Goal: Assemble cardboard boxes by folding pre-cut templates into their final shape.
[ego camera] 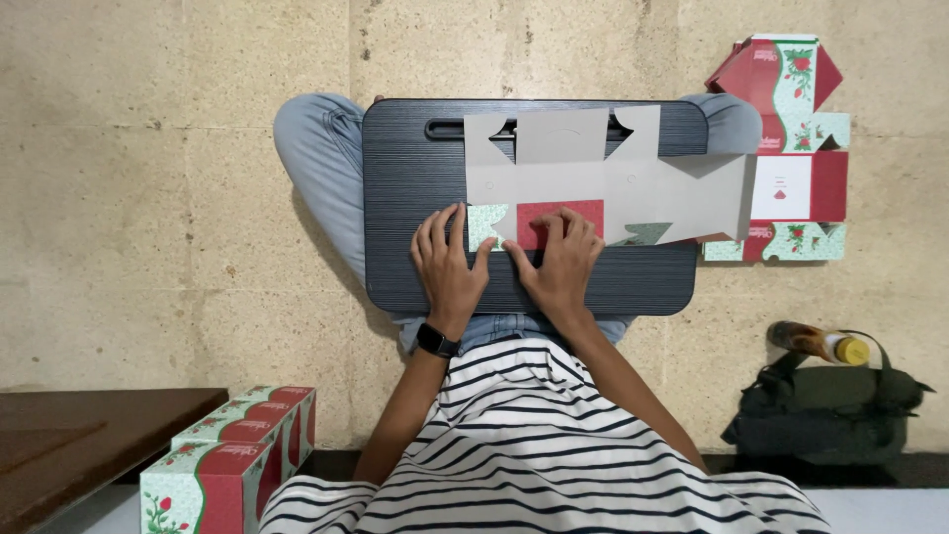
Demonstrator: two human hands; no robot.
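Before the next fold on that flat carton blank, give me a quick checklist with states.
1. Both hands on the work: left hand and right hand press flat on the carton blank. ok
2. Blank supported: most of it lies on the dark lap tray, but its right end hangs past the tray edge. not ok
3. Tray level on the lap: cannot tell.
4. Crease under the fingers aligned: hidden by the hands. cannot tell
5. Spare flat blanks within view on the floor, to the right. ok
6. Finished boxes clear of the tray, lower left. ok
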